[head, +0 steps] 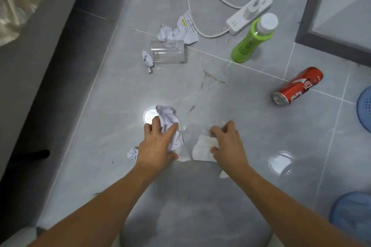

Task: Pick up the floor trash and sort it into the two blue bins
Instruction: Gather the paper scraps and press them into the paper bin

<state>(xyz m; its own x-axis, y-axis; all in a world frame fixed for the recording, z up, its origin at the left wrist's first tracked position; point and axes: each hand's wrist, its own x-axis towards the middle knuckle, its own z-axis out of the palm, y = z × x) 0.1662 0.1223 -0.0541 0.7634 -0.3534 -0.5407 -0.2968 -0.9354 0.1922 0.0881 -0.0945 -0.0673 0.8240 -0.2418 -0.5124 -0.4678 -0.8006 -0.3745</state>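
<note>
Both hands are down at the grey tile floor point(251, 126). The left hand point(158, 146) has its fingers spread over a crumpled paper point(168, 120), closing on it where it lies against a clear cup point(149, 115) tipped on its side. The right hand point(226, 142) is curled onto a stained white tissue point(202, 148) lying flat just beside it, thumb and fingers pinched on its near edge. A small paper scrap point(132, 153) sits just left of the left wrist, and a torn white bit point(222, 174) lies under the right forearm.

Further off, a second clear cup point(167, 51) lies on its side with a paper wad point(147, 60) at its mouth and more crumpled paper and a receipt point(180, 30) behind it. A green bottle point(253, 39) with a white cap stands near a white power strip point(249, 14) and its cable. A red can point(299, 86) lies on its side to the right. Another clear cup point(281, 163) rests near the right arm. Two blue bins show at the right edge, one point(364, 106) past the can, one point(353, 214) nearer the person.
</note>
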